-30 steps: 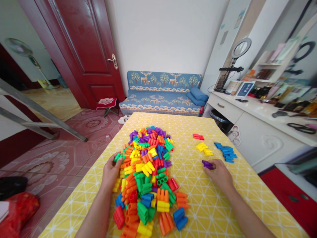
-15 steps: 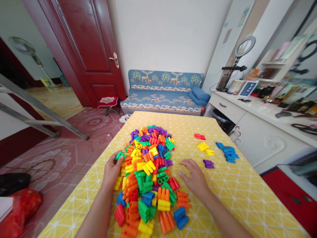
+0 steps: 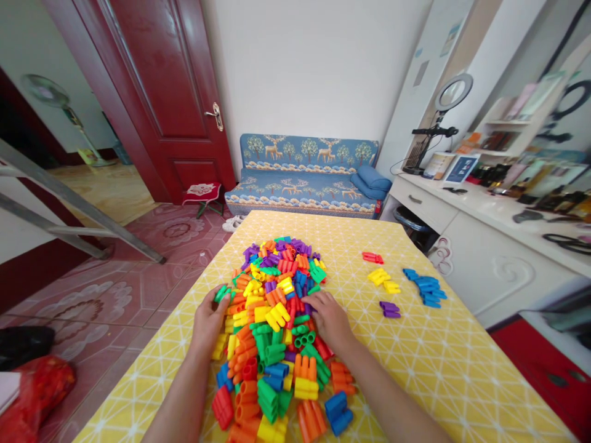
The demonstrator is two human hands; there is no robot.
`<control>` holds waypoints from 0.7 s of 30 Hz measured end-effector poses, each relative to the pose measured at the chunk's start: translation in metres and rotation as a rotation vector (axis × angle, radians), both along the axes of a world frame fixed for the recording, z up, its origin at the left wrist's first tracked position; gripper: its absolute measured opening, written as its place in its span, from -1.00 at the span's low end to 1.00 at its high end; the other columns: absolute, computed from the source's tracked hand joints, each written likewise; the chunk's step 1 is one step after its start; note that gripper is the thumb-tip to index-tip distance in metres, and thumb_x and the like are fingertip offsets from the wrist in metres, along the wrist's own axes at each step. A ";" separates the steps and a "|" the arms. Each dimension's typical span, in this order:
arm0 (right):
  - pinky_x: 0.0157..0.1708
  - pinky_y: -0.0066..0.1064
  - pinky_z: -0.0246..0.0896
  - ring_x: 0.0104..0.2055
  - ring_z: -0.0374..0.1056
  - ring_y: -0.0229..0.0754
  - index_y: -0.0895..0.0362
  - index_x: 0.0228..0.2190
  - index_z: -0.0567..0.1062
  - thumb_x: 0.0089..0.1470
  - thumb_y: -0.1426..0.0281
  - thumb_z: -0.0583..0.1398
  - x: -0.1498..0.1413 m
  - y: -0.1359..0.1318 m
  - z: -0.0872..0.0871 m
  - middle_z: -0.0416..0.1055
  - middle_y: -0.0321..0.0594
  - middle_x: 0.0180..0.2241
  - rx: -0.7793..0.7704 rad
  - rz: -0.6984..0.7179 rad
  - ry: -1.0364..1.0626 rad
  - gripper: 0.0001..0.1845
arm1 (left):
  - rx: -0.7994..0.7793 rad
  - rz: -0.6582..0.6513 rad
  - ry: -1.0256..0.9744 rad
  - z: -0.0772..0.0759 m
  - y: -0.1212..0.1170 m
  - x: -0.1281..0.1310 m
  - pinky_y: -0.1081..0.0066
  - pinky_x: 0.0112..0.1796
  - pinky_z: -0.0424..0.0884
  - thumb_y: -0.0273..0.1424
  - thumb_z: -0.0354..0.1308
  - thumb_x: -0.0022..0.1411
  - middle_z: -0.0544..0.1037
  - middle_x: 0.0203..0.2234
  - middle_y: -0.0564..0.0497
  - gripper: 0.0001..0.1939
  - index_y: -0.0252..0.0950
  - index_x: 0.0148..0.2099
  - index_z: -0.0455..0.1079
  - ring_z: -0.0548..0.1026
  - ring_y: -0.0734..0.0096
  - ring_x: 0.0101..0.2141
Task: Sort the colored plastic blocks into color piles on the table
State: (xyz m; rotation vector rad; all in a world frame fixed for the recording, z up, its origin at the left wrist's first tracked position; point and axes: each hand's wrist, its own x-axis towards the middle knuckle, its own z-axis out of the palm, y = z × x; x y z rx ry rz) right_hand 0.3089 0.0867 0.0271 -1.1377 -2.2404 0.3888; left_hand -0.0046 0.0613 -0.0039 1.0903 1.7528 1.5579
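A long heap of bullet-shaped plastic building blocks in several colours lies on a table (image 3: 415, 363) with a yellow patterned cover. At the heap's left edge my left hand (image 3: 209, 320) has its thumb and fingers closed around a green block (image 3: 222, 293). My right hand (image 3: 331, 319) is at the heap's right side, fingers apart and bent over its edge. Its fingertips are close to a purple block (image 3: 308, 307) and a green block (image 3: 314, 289); whether they touch is unclear. Orange blocks (image 3: 310, 419) and a blue block (image 3: 338, 412) lie at the near end.
Right of the heap are sorted blocks: a red one (image 3: 372, 257), yellow ones (image 3: 383, 280), a purple one (image 3: 390, 309) and a blue group (image 3: 425, 287). A blue sofa (image 3: 305, 178) stands beyond the table. A white dresser (image 3: 484, 240) is at right, a metal ladder (image 3: 92, 212) at left.
My right hand has moved left from the bare cloth onto the heap's right edge. My left hand stays with the green block. The camera view has shifted slightly.
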 end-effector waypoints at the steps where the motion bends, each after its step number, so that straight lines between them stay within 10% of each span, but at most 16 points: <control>1: 0.00 -0.16 0.24 0.00 0.24 -0.05 0.06 -0.04 0.48 0.03 0.65 0.04 0.000 -0.001 0.000 0.41 -0.12 -0.09 0.023 0.008 -0.014 -0.49 | 0.001 0.004 0.000 0.000 0.000 0.000 0.28 -0.13 0.40 -0.04 0.22 0.04 0.55 -0.17 -0.09 -0.39 -0.30 0.06 0.38 0.50 0.21 -0.19; 21: -0.12 -0.27 0.22 -0.13 0.29 -0.11 0.05 -0.10 0.41 -0.03 0.60 0.20 0.008 0.005 -0.009 0.41 -0.19 -0.17 0.049 0.216 0.076 -0.57 | 0.014 -0.005 -0.006 0.004 -0.001 0.002 0.26 -0.06 0.37 -0.05 0.23 0.04 0.55 -0.15 -0.06 -0.41 -0.27 0.05 0.39 0.49 0.21 -0.16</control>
